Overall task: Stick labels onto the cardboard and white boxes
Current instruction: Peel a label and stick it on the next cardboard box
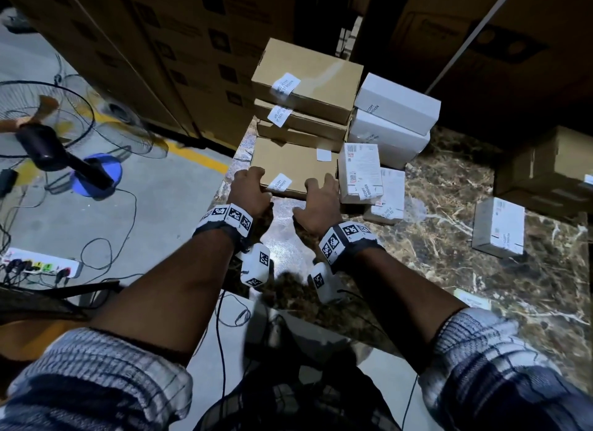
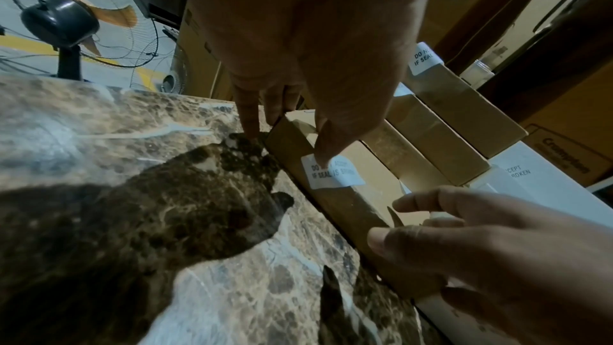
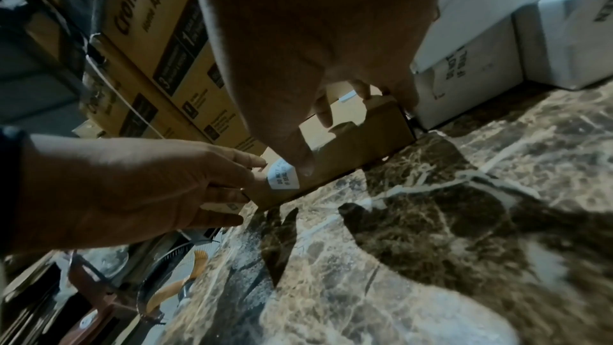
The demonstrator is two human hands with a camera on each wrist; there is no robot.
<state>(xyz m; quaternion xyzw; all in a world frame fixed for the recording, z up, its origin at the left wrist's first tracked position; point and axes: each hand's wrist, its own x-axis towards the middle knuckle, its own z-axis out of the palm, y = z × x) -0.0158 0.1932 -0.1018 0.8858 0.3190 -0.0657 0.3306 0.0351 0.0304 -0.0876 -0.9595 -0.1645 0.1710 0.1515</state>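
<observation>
Holding the flat cardboard box [image 1: 293, 167] at its near edge on the table [image 1: 433, 254], you already have its seal label [image 1: 280, 182] folded over that edge. Your left hand [image 1: 248, 190] and right hand [image 1: 317, 199] curl their fingers onto it. Two stacked boxes [image 1: 305, 80] behind show labels; I judge the white boxes [image 1: 396, 101] may still need theirs.
</observation>
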